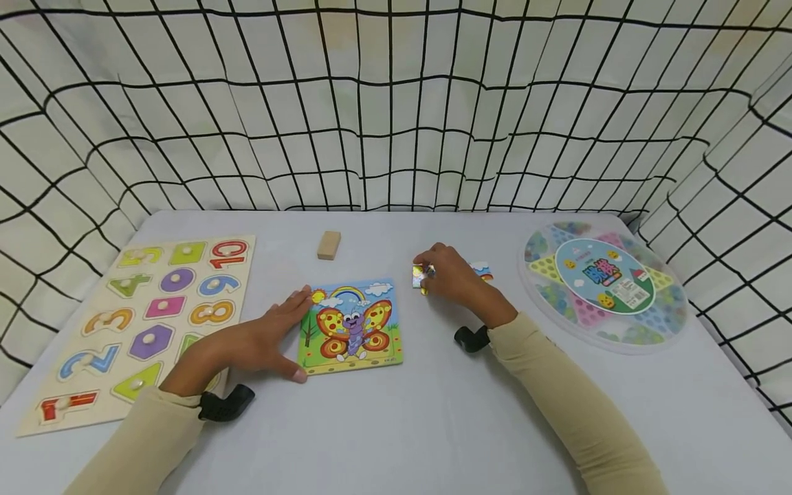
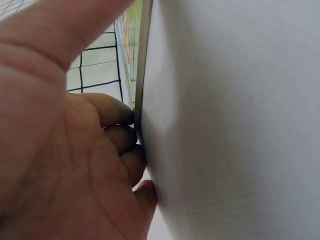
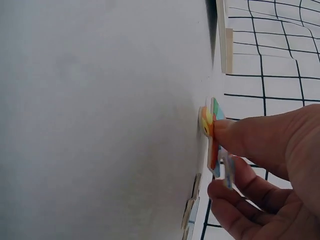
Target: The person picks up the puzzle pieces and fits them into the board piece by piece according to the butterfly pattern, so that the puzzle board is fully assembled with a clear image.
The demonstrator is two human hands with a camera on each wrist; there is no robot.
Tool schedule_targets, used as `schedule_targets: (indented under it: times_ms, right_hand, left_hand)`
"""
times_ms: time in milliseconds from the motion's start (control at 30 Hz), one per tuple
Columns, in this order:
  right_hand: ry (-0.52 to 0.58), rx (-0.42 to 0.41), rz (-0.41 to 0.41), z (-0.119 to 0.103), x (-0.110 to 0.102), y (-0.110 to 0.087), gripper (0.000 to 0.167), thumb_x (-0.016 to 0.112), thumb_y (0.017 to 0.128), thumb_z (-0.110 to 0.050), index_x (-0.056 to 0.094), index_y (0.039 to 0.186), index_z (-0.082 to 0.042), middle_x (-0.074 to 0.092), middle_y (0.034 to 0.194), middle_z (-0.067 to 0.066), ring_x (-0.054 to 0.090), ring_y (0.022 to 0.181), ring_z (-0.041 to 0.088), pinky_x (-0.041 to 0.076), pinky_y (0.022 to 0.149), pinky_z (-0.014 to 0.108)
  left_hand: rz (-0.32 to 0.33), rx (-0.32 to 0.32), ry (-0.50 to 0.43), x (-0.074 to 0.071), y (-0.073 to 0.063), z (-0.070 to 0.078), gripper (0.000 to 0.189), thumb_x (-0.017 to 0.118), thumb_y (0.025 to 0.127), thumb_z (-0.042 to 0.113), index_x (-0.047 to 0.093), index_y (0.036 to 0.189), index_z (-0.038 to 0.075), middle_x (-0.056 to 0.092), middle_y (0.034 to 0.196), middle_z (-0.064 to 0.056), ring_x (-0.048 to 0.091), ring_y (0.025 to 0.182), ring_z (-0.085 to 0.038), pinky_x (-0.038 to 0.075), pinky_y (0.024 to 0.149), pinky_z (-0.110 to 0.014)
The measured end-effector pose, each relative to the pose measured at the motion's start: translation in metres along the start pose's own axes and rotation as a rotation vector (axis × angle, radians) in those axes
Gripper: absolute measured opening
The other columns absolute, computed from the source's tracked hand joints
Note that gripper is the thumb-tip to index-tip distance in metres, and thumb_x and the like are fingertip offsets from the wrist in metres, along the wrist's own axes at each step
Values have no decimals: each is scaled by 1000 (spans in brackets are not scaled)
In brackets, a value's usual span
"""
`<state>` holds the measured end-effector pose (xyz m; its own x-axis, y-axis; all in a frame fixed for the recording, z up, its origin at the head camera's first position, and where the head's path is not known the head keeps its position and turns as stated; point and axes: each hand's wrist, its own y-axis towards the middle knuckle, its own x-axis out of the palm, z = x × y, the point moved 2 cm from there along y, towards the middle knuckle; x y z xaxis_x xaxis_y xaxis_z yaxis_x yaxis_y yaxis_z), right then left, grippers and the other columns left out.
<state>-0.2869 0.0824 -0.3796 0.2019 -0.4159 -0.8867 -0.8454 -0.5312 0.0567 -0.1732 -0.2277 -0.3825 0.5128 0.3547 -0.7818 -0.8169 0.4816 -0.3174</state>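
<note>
My left hand (image 1: pixel 262 344) rests at the left edge of a butterfly picture puzzle board (image 1: pixel 355 333), fingers and thumb spread along that side. In the left wrist view its fingertips touch the board's edge. To the right of the board, my right hand (image 1: pixel 456 276) pinches a small jigsaw puzzle piece (image 3: pixel 214 152) with yellow, orange and blue on it. Part of this piece shows beyond the fingertips in the head view. More jigsaw pieces (image 1: pixel 480 269) lie on the table just right of the hand, partly hidden behind it.
A wooden number and shape peg board (image 1: pixel 133 309) lies at the left, partly under the left forearm. A small wooden block (image 1: pixel 329 245) sits behind the puzzle. At the right lies a round clear-lidded game board (image 1: pixel 603 285). Black netting (image 1: pixel 391 137) surrounds the table's far sides.
</note>
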Motion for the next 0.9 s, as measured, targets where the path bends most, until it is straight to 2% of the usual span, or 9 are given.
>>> schedule_targets:
  times_ms: [200, 367, 567, 733, 900]
  right_hand:
    - [87, 32, 20, -2, -2, -7, 32, 69, 89, -3, 64, 120, -5, 52, 113, 9, 55, 98, 21, 49, 88, 33]
    - [167, 41, 7, -1, -1, -8, 27, 65, 91, -1, 61, 117, -8, 59, 117, 8, 55, 99, 21, 49, 87, 33]
    - [225, 80, 20, 9, 1, -6, 25, 62, 92, -1, 62, 115, -9, 61, 112, 8, 54, 99, 23, 48, 86, 35]
    - [247, 55, 36, 10, 2, -3, 24, 65, 90, -1, 64, 113, -9, 62, 110, 7, 54, 95, 22, 49, 81, 33]
    - [393, -10, 22, 2, 4, 3, 25, 66, 90, -2, 65, 114, -7, 65, 107, 6, 54, 86, 22, 46, 71, 29]
  left_hand:
    - [2, 0, 14, 2, 2, 0, 123, 83, 69, 51, 10, 156, 2, -6, 162, -13, -5, 146, -37, 5, 114, -58]
    - [0, 0, 5, 2, 2, 1, 123, 83, 69, 51, 9, 156, 2, -6, 162, -13, -6, 146, -37, 5, 114, -58]
    - [-1, 5, 9, 1, 4, 0, 123, 83, 70, 51, 9, 156, 3, -7, 162, -13, -6, 146, -38, 5, 114, -59]
    - [-2, 4, 7, 1, 6, -1, 124, 83, 69, 52, 9, 156, 4, -7, 162, -12, -6, 146, -38, 5, 114, -59]
    - [3, -11, 0, 1, 3, 0, 126, 84, 68, 52, 9, 156, 3, -6, 162, -13, -5, 146, -39, 6, 113, -60]
